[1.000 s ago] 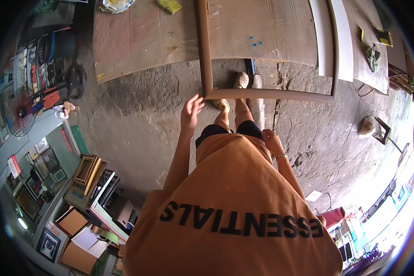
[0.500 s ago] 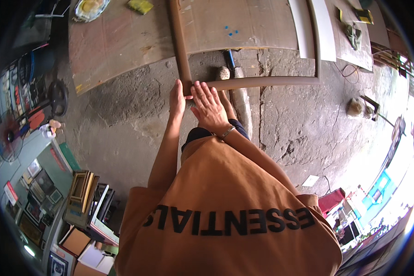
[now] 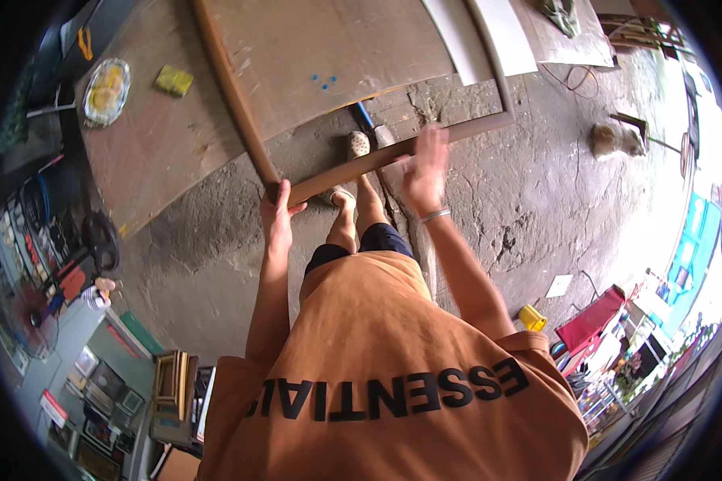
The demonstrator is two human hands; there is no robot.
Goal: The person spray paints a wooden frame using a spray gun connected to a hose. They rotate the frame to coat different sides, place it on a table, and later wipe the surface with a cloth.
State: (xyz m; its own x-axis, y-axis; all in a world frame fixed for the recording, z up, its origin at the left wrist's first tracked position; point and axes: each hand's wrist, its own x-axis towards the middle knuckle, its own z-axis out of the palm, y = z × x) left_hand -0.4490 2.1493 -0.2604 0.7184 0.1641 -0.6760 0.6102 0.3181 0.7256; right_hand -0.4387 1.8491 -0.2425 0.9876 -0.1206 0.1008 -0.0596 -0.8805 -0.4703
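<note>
A large brown picture frame [image 3: 337, 173] extends over the near edge of the worktable, its far part cut off by the picture's top. My left hand [image 3: 277, 222] grips its near left corner, with the thumb on top and some fingers hidden beneath. At the near rail, right of its middle, is my right hand [image 3: 425, 178]. Its fingers are stretched out flat across the rail and smeared by motion; it is not wrapped round the wood. Whether the palm presses on the rail I cannot tell.
The worktable [image 3: 164, 156] carries a foil-like plate [image 3: 107, 92] with yellow contents, a yellow pad [image 3: 174, 80], small blue bits [image 3: 324, 82] and white sheets [image 3: 501, 40]. Stacked frames [image 3: 172, 385] stand at lower left. A yellow container [image 3: 531, 317] and red bag [image 3: 590, 314] are right.
My right hand has moved from the near left corner rightward along the near rail. The frame has turned and shifted left in view, along with the table; my left hand stays at the corner.
</note>
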